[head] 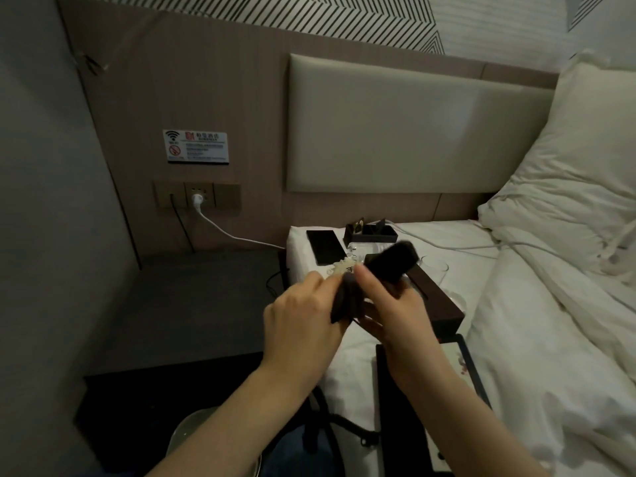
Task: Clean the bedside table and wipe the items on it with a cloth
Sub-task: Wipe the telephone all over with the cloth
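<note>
The left hand [303,311] is seen at the centre of the view, its fingers curled round a dark cloth [346,297] that is bunched against one end of a dark, oblong object [392,265]. That object is gripped by the right hand [395,315], with the thumb laid on top near the cloth and the fingers wrapped beneath; its far end is blurred and is raised above the bed, pointing away and to the right. What the object is cannot be told. Both hands are held just above the near corner of the white bed [516,339], with the cloth pinched between them.

The bedside table [192,304], dark and flat-topped, is found to the left of the hands and slightly below them, set against a wood-panelled wall. Items are laid out on the bed sheet beyond and beside the hands: a black phone [325,246] lying flat, a small dark tray [370,234] behind it, a long dark box [437,301] partly hidden by the right hand, and a tablet [461,370] near the right forearm. A white plug [197,198] is seated in a wall socket above the table, its cable trailing towards the bed.
</note>
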A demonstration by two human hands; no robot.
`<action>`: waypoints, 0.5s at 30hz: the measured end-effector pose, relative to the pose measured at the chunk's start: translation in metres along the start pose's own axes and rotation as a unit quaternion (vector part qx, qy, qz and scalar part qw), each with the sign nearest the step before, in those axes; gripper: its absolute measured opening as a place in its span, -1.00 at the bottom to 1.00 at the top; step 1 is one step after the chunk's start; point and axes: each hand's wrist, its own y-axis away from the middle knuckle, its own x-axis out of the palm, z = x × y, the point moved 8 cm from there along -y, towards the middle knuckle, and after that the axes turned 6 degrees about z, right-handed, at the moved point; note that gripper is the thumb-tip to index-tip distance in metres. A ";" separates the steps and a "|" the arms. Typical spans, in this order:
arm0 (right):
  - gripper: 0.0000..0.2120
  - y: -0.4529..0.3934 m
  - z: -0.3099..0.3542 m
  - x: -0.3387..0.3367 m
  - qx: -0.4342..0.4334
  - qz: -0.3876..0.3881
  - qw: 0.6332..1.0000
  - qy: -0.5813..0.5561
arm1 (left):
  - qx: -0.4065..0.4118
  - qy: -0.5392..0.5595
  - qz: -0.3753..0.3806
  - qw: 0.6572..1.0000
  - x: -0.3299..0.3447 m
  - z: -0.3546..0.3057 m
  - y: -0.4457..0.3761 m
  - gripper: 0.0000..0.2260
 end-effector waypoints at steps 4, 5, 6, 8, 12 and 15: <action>-0.50 0.000 -0.010 -0.005 0.022 -0.001 0.990 -0.140 | 0.045 0.006 0.010 0.999 0.004 -0.003 0.007 -0.43; -0.51 0.000 -0.010 -0.006 0.022 0.009 0.985 -0.171 | 0.042 0.043 0.014 0.998 0.005 0.000 0.009 -0.42; -0.50 0.000 -0.009 -0.009 0.018 0.016 0.981 -0.192 | 0.026 0.088 0.033 0.995 0.007 0.006 0.011 -0.42; -0.47 -0.001 -0.002 -0.018 -0.006 0.023 0.978 -0.209 | -0.041 0.245 0.105 0.963 0.020 0.023 0.013 -0.49; -0.37 -0.002 0.008 -0.034 -0.018 0.046 0.969 -0.240 | -0.132 0.488 0.217 0.835 0.042 0.034 0.026 -0.79; -0.38 -0.003 0.007 -0.039 -0.009 0.051 0.952 -0.301 | -0.168 0.568 0.203 0.780 0.042 0.035 0.029 -0.79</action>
